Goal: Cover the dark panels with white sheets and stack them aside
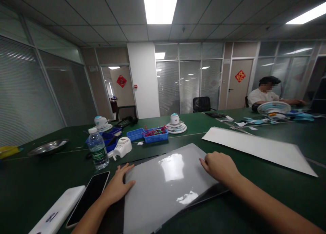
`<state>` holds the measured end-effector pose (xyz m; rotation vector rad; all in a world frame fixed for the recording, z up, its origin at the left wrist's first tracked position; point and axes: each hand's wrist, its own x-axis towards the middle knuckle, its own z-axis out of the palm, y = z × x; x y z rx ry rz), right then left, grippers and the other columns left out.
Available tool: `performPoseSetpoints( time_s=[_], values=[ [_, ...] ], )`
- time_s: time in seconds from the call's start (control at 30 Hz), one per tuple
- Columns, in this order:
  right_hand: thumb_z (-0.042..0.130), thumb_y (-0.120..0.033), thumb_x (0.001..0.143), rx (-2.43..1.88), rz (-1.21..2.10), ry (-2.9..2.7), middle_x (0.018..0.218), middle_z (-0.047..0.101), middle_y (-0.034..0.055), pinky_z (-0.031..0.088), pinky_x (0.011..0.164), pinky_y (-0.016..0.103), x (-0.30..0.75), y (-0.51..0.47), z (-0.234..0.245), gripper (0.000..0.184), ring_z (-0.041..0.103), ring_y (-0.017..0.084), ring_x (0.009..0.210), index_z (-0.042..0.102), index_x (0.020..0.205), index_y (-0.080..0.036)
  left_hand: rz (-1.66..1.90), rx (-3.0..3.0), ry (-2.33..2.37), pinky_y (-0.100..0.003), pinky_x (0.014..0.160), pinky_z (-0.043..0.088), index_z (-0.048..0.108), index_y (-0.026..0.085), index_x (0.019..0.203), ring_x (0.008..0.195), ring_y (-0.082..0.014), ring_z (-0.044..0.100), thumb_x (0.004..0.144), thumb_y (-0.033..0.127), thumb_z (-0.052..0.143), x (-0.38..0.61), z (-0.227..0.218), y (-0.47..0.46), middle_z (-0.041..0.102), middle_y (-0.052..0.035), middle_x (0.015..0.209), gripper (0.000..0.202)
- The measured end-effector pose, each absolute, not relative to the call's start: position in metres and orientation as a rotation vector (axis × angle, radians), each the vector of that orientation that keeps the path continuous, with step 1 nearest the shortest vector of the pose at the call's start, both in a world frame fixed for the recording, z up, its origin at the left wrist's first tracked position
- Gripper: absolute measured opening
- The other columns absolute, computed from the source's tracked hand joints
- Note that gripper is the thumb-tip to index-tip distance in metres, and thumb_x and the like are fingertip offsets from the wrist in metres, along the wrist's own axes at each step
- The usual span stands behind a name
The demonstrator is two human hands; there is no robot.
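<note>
A person wearing the camera is leaning both bare hands over a glossy grey sheet (163,186), which is lying in front of them on a dark green table (265,210), over a dark flat panel (212,193) that is showing past its edges. The left hand (118,186) is resting at the sheet's left edge, its fingers loose and spreading, not gripping. The right hand (221,166) is curling at the right edge; whether its fingers are pinching the sheet, I cannot tell. Bright reflections are rippling across the surface, suggesting a thin, light, flexible sheet that is probably slippery and easily creased; opposite edges or corners look the best places to hold. A smartphone (89,198) and a water bottle (98,150) are standing or lying near the left hand, and a large white panel (262,150) is lying beyond the right.
</note>
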<state>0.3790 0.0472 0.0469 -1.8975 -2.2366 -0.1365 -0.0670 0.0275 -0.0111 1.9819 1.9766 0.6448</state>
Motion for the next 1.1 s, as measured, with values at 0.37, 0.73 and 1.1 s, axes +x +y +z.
performPoseSetpoints(
  time_s=[0.37,0.73,1.1],
  values=[
    [0.044,-0.047,0.097,-1.258,-0.028,-2.693,0.111,0.073,0.0061,0.046,0.092,0.033,0.370,0.039,0.038,0.039,0.065,0.021,0.102,0.075,0.114,-0.029,0.826,1.935,2.033,-0.043,0.125,0.023,0.058,0.016,0.139,0.148,-0.0249,0.037,0.079,0.016,0.046,-0.076,-0.015,0.036,0.051,-0.0076,0.154,0.061],
    [0.042,-0.044,0.093,-2.141,-0.270,-1.842,0.154,0.040,0.0248,0.031,0.108,0.063,0.539,0.114,0.003,0.064,0.038,0.041,0.140,0.048,0.147,-0.010,0.646,2.022,2.047,-0.052,0.124,0.024,0.056,0.015,0.141,0.152,-0.0322,0.024,0.084,0.042,0.050,-0.070,-0.016,0.032,0.045,-0.0118,0.158,0.063],
    [0.031,-0.039,0.098,-2.274,-0.317,-1.732,0.118,0.068,0.0178,0.047,0.087,0.049,0.564,0.123,-0.026,0.049,0.062,0.036,0.110,0.072,0.118,-0.021,0.539,2.135,2.136,-0.049,0.124,0.026,0.054,0.013,0.143,0.151,-0.0320,0.030,0.092,0.041,0.042,-0.063,-0.012,0.028,0.044,-0.0131,0.158,0.060]
  ],
)
